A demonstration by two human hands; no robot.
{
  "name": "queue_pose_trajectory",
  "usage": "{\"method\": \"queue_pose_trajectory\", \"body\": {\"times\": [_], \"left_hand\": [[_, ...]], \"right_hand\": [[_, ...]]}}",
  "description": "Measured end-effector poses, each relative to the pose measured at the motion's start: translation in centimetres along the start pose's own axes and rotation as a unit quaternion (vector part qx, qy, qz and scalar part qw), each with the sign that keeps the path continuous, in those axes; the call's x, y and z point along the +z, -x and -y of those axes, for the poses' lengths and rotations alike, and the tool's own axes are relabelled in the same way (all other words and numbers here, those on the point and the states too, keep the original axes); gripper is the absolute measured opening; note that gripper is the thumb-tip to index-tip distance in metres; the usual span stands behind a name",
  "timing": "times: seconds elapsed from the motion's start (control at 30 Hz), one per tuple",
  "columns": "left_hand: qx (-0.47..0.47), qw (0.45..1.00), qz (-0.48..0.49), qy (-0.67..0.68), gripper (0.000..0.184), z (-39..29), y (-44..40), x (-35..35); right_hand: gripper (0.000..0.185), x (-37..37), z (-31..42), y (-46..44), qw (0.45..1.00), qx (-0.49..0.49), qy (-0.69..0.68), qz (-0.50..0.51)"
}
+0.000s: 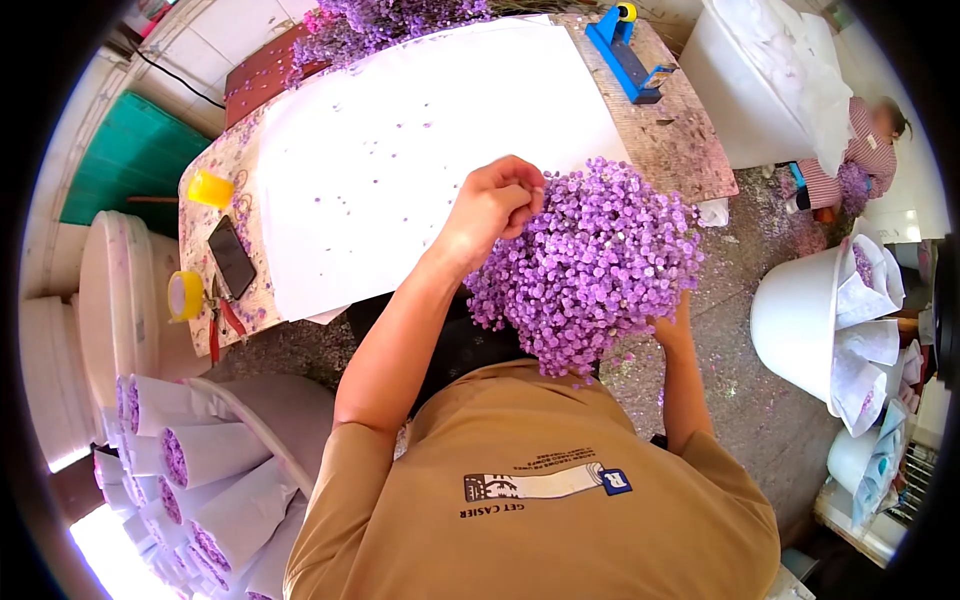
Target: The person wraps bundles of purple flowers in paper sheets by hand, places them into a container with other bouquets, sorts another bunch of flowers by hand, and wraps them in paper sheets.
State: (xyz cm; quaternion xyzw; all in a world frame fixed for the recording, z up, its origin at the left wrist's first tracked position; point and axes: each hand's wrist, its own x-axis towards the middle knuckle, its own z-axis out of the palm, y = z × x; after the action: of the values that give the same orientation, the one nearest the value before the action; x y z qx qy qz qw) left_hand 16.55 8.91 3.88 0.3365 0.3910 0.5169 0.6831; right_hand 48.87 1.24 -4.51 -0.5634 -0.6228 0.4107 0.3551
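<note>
A full, round bunch of purple baby's breath [590,260] is held up in front of my body, blossoms facing the camera. My right hand [672,318] grips it from the right side and below; the blossoms hide most of its fingers and the stems. At the bunch's upper left edge is my left hand [505,200], its fingers curled in a pinch; what they hold, if anything, is too small to make out. Beyond the hands, a large white paper sheet [400,150] covers much of the table, with a few loose purple petals scattered on it.
More purple flowers [390,25] lie at the table's back. A blue tape dispenser [625,55] stands back right; a phone [232,257], yellow tape rolls [185,295] and red-handled pliers [225,318] lie left. Wrapped bouquets [200,470] fill a tub lower left. Another person [865,150] sits far right.
</note>
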Motion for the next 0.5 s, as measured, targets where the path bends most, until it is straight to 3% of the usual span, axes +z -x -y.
{"method": "queue_pose_trajectory", "body": {"times": [0.07,0.13,0.2,0.3,0.5], "left_hand": [[-0.085,0.990,0.044,-0.100,0.013,-0.3,-0.2,0.0],[-0.075,0.985,0.032,-0.150,0.014,0.2,-0.4,0.1],[-0.017,0.949,-0.004,-0.316,0.017,0.1,-0.4,0.3],[0.046,0.915,0.018,-0.399,0.022,1.0,-0.8,-0.3],[0.046,0.886,0.022,-0.460,0.016,1.3,-0.9,-0.2]], "right_hand": [[0.081,-0.2,0.3,0.0,1.000,0.024,-0.013,0.011],[0.082,-0.3,0.3,0.0,1.000,0.027,-0.007,0.014],[0.082,-0.2,0.5,-0.1,1.000,0.023,0.003,0.014],[0.056,0.2,0.8,-0.3,0.995,-0.089,0.008,-0.033],[0.052,0.2,1.5,-0.3,0.997,-0.075,-0.012,-0.031]]}}
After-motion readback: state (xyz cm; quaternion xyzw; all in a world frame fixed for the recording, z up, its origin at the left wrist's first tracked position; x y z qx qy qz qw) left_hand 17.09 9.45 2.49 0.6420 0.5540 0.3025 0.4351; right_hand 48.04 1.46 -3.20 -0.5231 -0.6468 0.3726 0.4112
